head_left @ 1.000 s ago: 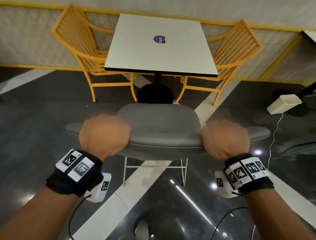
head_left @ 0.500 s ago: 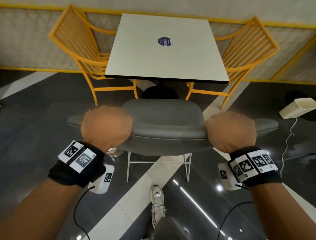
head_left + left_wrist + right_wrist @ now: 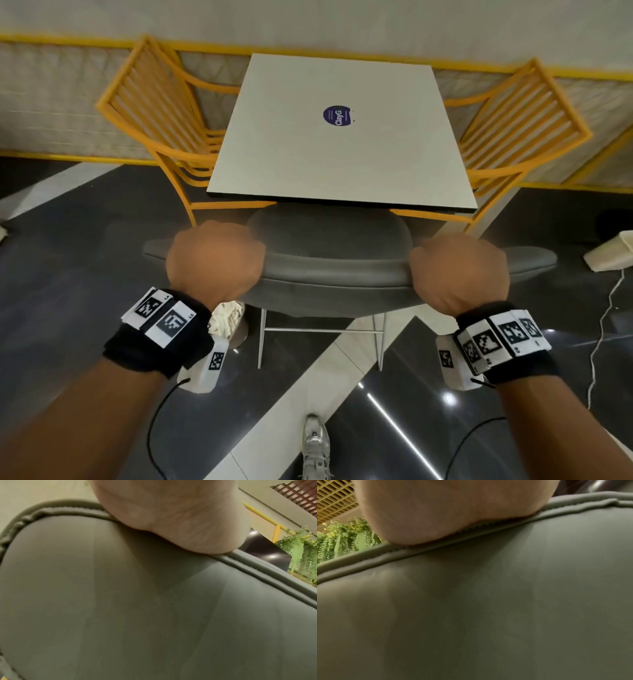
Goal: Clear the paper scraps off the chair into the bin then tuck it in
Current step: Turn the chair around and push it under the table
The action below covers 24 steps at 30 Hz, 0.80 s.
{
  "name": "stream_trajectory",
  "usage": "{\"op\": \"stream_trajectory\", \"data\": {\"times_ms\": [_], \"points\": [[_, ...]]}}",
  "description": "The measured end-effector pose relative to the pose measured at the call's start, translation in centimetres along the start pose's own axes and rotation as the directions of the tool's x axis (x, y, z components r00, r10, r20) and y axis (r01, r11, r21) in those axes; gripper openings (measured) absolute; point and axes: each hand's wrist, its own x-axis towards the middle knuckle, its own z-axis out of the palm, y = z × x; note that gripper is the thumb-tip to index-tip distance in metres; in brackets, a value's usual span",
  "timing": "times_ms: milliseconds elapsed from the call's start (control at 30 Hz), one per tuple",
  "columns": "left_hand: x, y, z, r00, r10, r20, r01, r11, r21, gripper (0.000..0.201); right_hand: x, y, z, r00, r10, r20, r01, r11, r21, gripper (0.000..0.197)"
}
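The grey padded chair (image 3: 329,270) stands in front of me, its seat front reaching under the near edge of the white square table (image 3: 335,144). My left hand (image 3: 214,257) grips the top of the backrest on the left, and my right hand (image 3: 459,270) grips it on the right. Both wrist views show only a palm on the piped rim of the grey backrest (image 3: 154,608) (image 3: 488,608). Behind my left wrist, a small bin (image 3: 227,320) with crumpled paper in it stands on the floor. The seat shows no scraps.
Two yellow slatted chairs (image 3: 161,113) (image 3: 513,116) flank the table at the far side. A white box (image 3: 613,255) and a white cable (image 3: 606,329) lie on the dark floor at right. My shoe (image 3: 315,445) is below the chair.
The grey chair has slid forward toward the table with both hands gripping its backrest; its seat front now reaches under the table edge. I have stepped forward with it.
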Motion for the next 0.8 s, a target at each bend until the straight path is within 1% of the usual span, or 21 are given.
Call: {"op": "stream_trajectory", "data": {"times_ms": [133,267,400,467,533,633,800], "points": [[3.1,-0.1,0.5,1.0,0.013,-0.01,-0.013,1.0,0.0,0.037,3.2,0.2,0.6,1.0,-0.024,-0.013,0.024,1.0,-0.014,0.044],[6.6,-0.2,1.4,1.0,0.012,-0.019,-0.012,1.0,0.004,0.038,6.5,0.4,1.4,1.0,-0.018,-0.013,0.017,1.0,-0.022,0.044],[9.9,-0.3,2.2,0.999,0.002,-0.046,-0.002,1.0,0.004,0.04,10.1,0.6,2.2,1.0,0.009,-0.01,-0.009,1.0,0.013,0.044],[10.4,0.0,2.4,0.998,0.006,-0.055,-0.006,1.0,-0.008,0.038,10.9,1.1,2.5,1.0,0.025,0.003,-0.025,0.999,0.034,0.042],[10.5,0.2,2.6,0.996,0.0,-0.093,-0.004,0.999,-0.036,0.034,11.3,1.4,2.7,1.0,0.027,0.008,-0.027,0.999,0.045,0.041],[10.7,0.0,2.8,0.993,0.002,-0.12,-0.008,0.999,-0.053,0.033,11.5,1.5,2.9,0.999,0.035,-0.012,-0.035,0.999,0.041,0.042],[11.0,0.1,3.1,0.992,0.002,-0.125,-0.01,0.998,-0.069,0.034,11.8,1.9,3.2,0.999,0.024,-0.029,-0.023,0.999,0.043,0.042]]}}
